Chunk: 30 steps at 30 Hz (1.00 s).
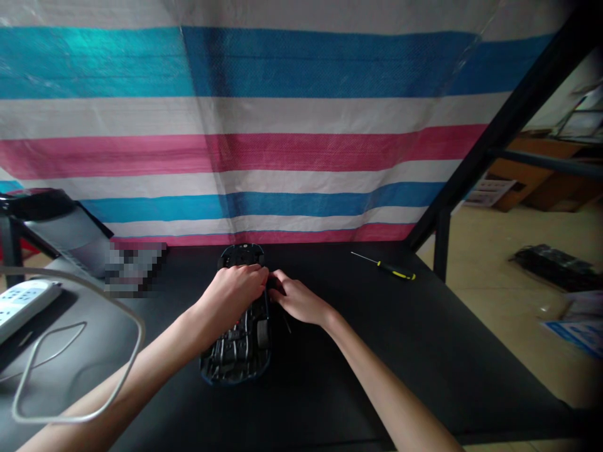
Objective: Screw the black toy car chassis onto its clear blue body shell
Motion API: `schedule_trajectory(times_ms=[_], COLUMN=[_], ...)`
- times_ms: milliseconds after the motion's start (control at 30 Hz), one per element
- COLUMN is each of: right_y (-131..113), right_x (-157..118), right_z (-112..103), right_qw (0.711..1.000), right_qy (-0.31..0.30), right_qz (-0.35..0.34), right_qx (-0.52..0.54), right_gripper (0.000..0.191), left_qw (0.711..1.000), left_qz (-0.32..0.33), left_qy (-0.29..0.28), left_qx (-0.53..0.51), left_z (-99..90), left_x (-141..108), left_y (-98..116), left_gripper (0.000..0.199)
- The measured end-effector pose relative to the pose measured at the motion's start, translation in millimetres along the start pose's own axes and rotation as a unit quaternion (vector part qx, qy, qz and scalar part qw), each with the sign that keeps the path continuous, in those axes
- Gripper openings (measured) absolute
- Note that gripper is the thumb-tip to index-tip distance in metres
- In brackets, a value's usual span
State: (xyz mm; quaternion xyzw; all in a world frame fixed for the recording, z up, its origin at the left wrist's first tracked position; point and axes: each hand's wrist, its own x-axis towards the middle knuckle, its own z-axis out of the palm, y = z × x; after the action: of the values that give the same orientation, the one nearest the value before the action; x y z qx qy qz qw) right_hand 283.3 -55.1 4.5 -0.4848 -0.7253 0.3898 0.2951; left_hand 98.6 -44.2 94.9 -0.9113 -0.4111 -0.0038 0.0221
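Observation:
A dark model car (235, 355) lies on its roof on the black table, its underside and one wheel (262, 334) facing up. My left hand (238, 285) reaches across the upper half of the car, fingers curled over it and closed on it. At the car's right side is my right hand (294, 298), its thumb and fingers bent together near the left fingertips. What the right fingers pinch is hidden. Below that hand a thin dark rod (287, 323) shows; I cannot tell whether it is held.
A yellow-and-black screwdriver (396, 270) lies at the table's back right. On the left are a white power strip (28, 298), a looping pale cable (136, 342) and a blurred-out object (134, 267). A striped sheet (301, 150) hangs behind the black tabletop (424, 351).

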Motion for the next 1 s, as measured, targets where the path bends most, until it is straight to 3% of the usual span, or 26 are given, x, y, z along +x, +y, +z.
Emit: schedule_trajectory(times_ms=[133, 400, 633, 1000], right_y=[0, 1, 1, 0], right_x=[1, 1, 1, 0], right_z=[0, 2, 2, 1], right_qw=[1.000, 1.000, 1.000, 1.000], right_qy=[0.001, 0.011, 0.010, 0.007], right_qz=[0.006, 0.013, 0.010, 0.018], right_qx=[-0.002, -0.014, -0.002, 0.005], right_gripper=[0.031, 0.033, 0.033, 0.028], left_qw=[0.996, 0.973, 0.973, 0.988], left_qz=[0.011, 0.010, -0.001, -0.046], left_qy=[0.000, 0.097, 0.078, 0.041], left_qx=[-0.093, -0.211, -0.216, -0.141], left_z=[2.2, 30.6, 24.8, 22.0], left_x=[-5, -22, -23, -10], left_y=[-11, -15, -9, -9], left_gripper=[0.009, 0.020, 0.019, 0.016])
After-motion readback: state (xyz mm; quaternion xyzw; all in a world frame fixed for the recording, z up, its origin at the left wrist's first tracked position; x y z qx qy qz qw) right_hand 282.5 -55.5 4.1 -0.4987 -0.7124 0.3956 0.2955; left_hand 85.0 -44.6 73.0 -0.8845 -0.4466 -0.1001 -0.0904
